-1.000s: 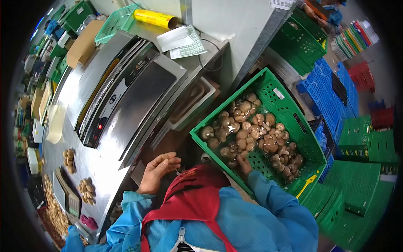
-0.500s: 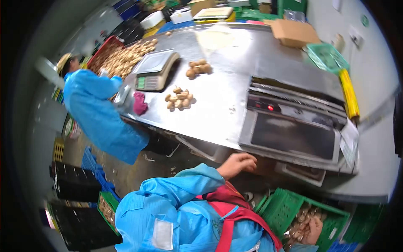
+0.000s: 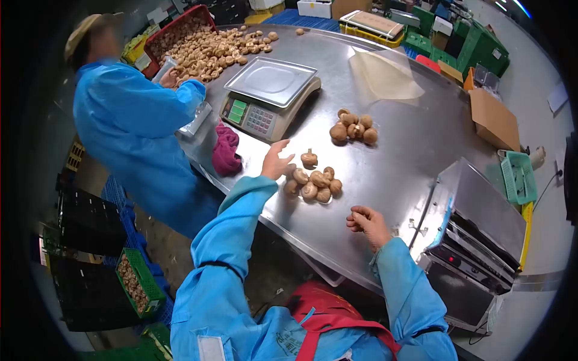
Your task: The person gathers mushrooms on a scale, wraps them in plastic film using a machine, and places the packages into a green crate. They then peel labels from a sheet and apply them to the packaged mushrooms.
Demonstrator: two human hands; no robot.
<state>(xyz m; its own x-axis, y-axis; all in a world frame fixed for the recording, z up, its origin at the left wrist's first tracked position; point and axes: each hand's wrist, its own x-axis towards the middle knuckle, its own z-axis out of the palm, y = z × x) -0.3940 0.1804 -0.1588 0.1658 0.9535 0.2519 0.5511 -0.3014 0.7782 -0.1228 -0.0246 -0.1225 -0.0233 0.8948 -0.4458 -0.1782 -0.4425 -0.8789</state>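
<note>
Here left hand [image 3: 276, 161] open beside mushroom pile [image 3: 314, 185]; right hand [image 3: 366, 224] curled, contents unclear; scale [image 3: 270, 96] behind

no text, number or brand can be read anywhere. the scale [image 3: 265, 96] on the bench [image 3: 397, 162] has a green display and a keypad with coloured keys, but the figures on both are too small to make out. a small dark print sits on the blue coat [image 3: 288, 342] beside the red strap, too blurred to read. the machine [image 3: 475, 240] at the right edge of the bench shows a red light, and any lettering on it cannot be made out.
</note>
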